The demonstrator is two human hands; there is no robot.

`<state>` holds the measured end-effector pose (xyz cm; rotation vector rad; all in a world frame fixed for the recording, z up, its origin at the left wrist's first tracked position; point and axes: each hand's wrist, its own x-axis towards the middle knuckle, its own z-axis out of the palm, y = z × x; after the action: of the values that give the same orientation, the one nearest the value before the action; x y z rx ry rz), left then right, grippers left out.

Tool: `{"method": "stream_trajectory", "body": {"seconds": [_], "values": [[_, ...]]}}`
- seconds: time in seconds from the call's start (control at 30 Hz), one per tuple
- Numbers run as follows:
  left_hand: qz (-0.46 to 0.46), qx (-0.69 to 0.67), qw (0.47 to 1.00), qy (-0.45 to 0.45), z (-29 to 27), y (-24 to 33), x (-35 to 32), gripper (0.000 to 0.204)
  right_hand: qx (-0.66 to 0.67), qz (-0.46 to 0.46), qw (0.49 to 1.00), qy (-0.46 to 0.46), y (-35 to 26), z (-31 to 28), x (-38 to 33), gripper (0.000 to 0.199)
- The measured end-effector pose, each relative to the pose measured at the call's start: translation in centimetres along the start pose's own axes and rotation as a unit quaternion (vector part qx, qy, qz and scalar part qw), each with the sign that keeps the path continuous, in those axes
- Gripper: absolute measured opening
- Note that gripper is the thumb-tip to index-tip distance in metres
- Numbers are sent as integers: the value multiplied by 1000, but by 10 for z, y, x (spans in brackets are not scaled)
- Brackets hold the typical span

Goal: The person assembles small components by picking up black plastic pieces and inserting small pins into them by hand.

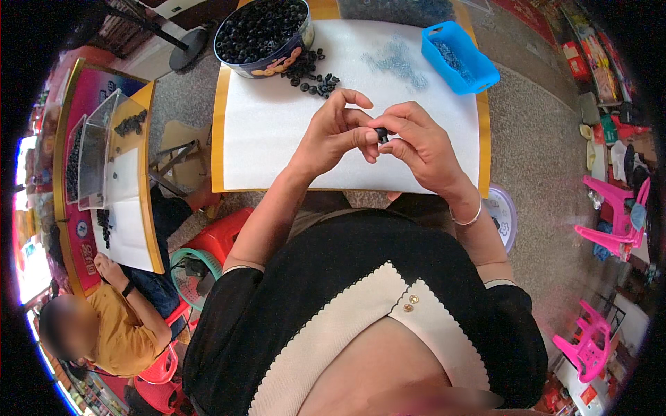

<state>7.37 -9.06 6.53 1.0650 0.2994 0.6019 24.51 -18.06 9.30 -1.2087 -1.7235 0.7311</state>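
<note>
Above the white tabletop (263, 139), my two hands meet at a small black round part (381, 134). My left hand (329, 136) pinches it between thumb and index finger, with the other fingers loosely curled. From the other side, my right hand (422, 147) grips the same part with thumb and fingertips; what else may sit between the fingers is hidden. Beyond my left hand lie loose black parts (320, 86), beside a round tub (260, 68) heaped with more of them. Small clear pieces (399, 61) are scattered past my right hand, near a blue basket (481, 80) holding similar ones.
A clear container (397, 11) stands at the table's far edge. To the left, a person in a mustard top (128, 326) sits at another table (132, 208) with black parts. A teal basket (187, 267) and red stool (220, 234) are beside me; pink stools (590, 340) stand right.
</note>
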Motion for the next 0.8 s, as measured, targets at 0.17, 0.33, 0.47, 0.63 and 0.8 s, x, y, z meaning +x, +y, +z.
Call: {"method": "stream_trajectory", "body": {"seconds": [0.17, 0.33, 0.47, 0.63, 0.8], "values": [[-9, -21, 1000, 21, -1, -12, 0, 27, -80, -32, 996, 31, -1, 4, 1, 27], [178, 172, 959, 140, 17, -22, 2, 51, -29, -6, 999, 37, 5, 17, 0, 25], [162, 147, 970, 100, 37, -37, 3, 51, -68, -41, 995, 57, 18, 31, -5, 26], [166, 125, 968, 140, 40, -48, 3, 41, -82, -77, 990, 80, 28, 45, -10, 29], [166, 131, 962, 174, 39, -51, 5, 38, -90, -73, 986, 117, 34, 53, -8, 24]]}}
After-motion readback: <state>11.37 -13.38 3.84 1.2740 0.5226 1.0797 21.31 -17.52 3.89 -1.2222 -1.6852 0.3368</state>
